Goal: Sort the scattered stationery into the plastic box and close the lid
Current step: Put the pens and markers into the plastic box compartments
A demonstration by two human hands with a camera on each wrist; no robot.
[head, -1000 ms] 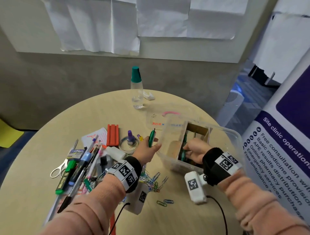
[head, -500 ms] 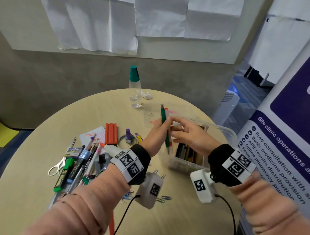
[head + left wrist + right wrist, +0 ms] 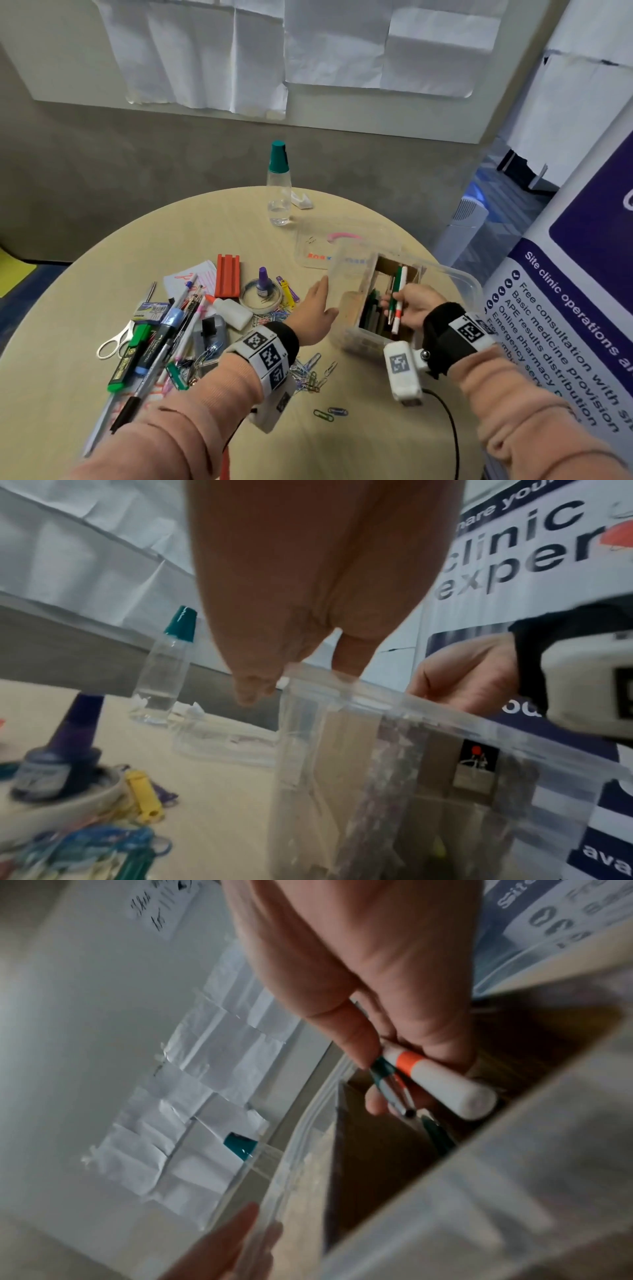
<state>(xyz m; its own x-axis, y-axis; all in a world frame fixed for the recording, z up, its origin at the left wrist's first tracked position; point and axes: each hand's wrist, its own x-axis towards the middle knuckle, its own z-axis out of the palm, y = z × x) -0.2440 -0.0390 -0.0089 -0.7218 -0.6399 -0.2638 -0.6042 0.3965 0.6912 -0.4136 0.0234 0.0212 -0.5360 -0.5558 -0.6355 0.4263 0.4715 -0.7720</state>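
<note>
The right hand [image 3: 412, 310] gripped two pens together, fingers and thumb curled round them: a slim green pen [image 3: 397, 284] and a white pen with orange bands [image 3: 400, 298]. It hovered over the near right part of the clear plastic box [image 3: 459, 277], with the pens held nearly upright and their lower ends pointing down into the brown cardboard compartment [image 3: 387, 265] inside the box. In the right wrist view the white pen's blunt end [image 3: 472, 1104] and the green pen's tip sat just above other dark pens already lying in that compartment. The pens' long axis ran roughly along the compartment's length, tipped away from the person, so lowering and laying them flat looked like the move in hand.

The left hand [image 3: 317, 315] was open, its straight fingers laid against the box's left wall near the rim, apparently steadying it; the left wrist view showed the fingertips [image 3: 253, 688] at the box's corner edge. It held nothing.

Further out, the clear flat lid with a pink handle [image 3: 337, 245] lay on the round beige desk [image 3: 191, 229] just behind the box, on the left hand's side. The remaining scattered pens and markers [image 3: 161, 339], with grey-handled scissors [image 3: 114, 342], a white glue bottle [image 3: 231, 310] and coloured paper clips [image 3: 313, 375], lay to the left, nearer the left hand.
</note>
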